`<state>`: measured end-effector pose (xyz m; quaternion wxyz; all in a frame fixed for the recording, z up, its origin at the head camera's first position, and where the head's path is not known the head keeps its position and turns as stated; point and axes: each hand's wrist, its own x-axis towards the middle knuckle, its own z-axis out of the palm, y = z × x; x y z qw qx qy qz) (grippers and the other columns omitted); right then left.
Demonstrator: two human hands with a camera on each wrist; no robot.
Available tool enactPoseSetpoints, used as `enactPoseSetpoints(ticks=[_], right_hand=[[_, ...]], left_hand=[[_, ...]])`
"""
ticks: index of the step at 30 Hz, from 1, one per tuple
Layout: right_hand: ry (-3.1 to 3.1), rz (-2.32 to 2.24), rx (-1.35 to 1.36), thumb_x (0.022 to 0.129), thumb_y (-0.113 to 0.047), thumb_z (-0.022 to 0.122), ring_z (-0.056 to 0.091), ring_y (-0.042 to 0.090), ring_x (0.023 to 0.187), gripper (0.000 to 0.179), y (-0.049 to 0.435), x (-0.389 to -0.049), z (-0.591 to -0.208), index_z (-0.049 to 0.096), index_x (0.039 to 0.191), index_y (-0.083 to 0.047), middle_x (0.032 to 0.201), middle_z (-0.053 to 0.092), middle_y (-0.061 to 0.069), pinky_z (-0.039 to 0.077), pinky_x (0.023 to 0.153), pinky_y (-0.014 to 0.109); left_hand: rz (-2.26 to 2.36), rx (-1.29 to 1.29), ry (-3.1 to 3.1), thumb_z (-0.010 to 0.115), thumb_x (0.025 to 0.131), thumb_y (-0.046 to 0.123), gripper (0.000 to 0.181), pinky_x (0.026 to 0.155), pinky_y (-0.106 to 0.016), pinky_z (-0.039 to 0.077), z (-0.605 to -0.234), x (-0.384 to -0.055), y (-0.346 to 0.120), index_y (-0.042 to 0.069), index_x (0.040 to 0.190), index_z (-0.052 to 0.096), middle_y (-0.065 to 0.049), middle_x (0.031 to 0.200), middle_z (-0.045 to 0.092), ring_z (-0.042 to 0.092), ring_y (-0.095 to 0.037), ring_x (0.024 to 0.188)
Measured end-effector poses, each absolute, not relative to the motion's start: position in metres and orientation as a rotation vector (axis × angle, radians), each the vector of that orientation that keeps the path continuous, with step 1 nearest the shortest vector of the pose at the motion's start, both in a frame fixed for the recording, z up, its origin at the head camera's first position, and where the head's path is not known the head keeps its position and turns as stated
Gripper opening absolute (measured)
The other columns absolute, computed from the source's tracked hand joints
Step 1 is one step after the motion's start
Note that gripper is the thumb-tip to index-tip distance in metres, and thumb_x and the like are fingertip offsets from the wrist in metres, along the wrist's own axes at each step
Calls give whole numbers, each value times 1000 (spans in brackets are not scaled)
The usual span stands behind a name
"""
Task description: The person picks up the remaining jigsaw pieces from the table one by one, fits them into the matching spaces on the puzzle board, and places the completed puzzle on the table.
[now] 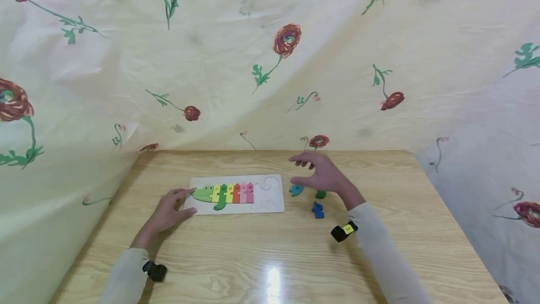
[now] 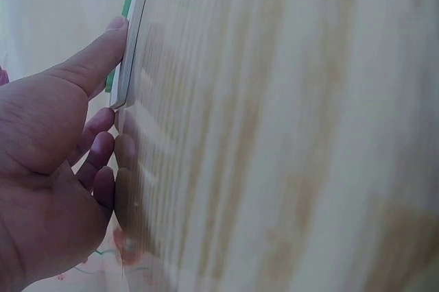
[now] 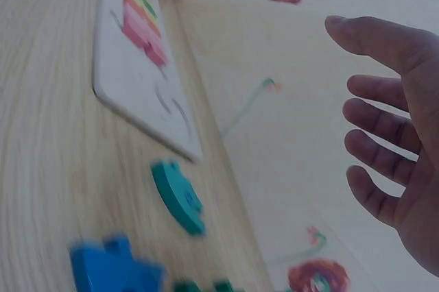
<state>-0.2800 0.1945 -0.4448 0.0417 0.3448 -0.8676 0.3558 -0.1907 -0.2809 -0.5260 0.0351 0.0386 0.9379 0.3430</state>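
Observation:
A white puzzle board (image 1: 270, 196) lies flat, carrying a crocodile of joined pieces: a green head (image 1: 203, 194), then yellow, green, orange-red and pink segments (image 1: 247, 193). Its right part shows only printed outlines. At the left end, my left hand (image 1: 170, 210) holds the board, thumb (image 2: 103, 52) at the near edge and fingers by the left corner. My right hand (image 1: 322, 172) hovers above the table right of the board, fingers loosely bent and nothing held. Beneath and near it lie a teal curved piece (image 3: 180, 199), a blue piece (image 1: 318, 210) and a partly hidden green piece (image 1: 320, 194).
The board and loose pieces rest on a light wooden table (image 1: 236, 252). Flower-printed cloth (image 1: 228, 60) hangs behind the table and along its sides. Each wrist bears a small black camera, one on the left (image 1: 155, 271) and one on the right (image 1: 343, 231).

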Motion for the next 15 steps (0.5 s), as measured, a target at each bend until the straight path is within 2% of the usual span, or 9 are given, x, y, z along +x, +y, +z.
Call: enactPoseSetpoints(ticks=[9,12,15], right_hand=[[-2725,1052,996,85,-35,84,60,20,104,59,238,-282,-441,64,136,-13,120,67,5,53,82,41],[-2754,1041,969,85,-35,84,60,21,105,63,250,-283,-446,62,139,-12,124,66,5,52,82,40],[-2783,1054,944,84,-37,84,59,26,108,67,260,-285,-454,60,142,-12,127,63,5,52,84,45]], left_hand=[[1059,109,2881,77,93,30,66,109,-72,30,-526,-187,-279,8,150,50,-27,154,37,32,-49,137],[1067,110,2880,77,93,30,66,110,-72,30,-525,-188,-279,9,150,51,-27,154,37,32,-49,137],[1063,102,2876,77,93,30,66,109,-71,31,-525,-189,-278,9,150,51,-27,154,37,32,-48,136]])
